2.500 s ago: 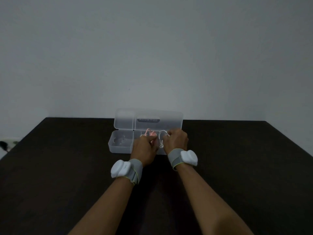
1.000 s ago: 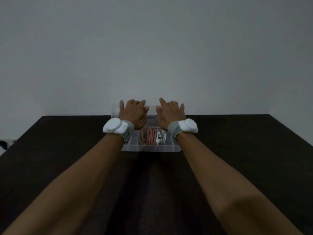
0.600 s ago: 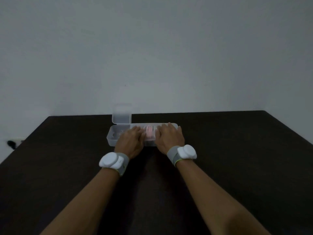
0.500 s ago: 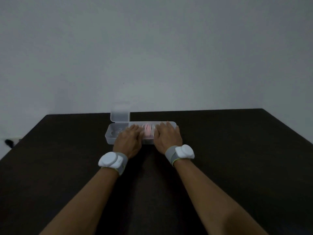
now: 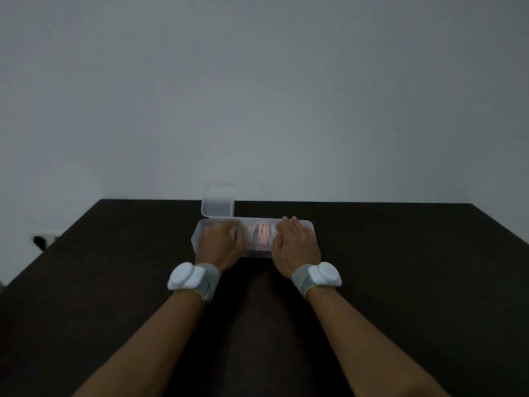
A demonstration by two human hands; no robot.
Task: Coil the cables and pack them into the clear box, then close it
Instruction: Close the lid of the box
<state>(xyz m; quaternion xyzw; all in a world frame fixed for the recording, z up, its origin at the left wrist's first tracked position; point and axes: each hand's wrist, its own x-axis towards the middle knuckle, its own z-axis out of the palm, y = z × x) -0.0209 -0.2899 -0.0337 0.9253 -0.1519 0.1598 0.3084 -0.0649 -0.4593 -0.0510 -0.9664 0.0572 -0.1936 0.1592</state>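
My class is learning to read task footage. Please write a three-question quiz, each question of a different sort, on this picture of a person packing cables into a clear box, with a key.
1. True or false: the small lid at the left end of the clear box stands upright and open.
2. Multiple choice: where do the pink cables lie? A) on the dark table beside the box; B) inside the box, under the long lid that is down; C) in the right hand.
3. Short answer: what is strapped to each wrist?

Key:
1. True.
2. B.
3. A grey band with a white device on it.
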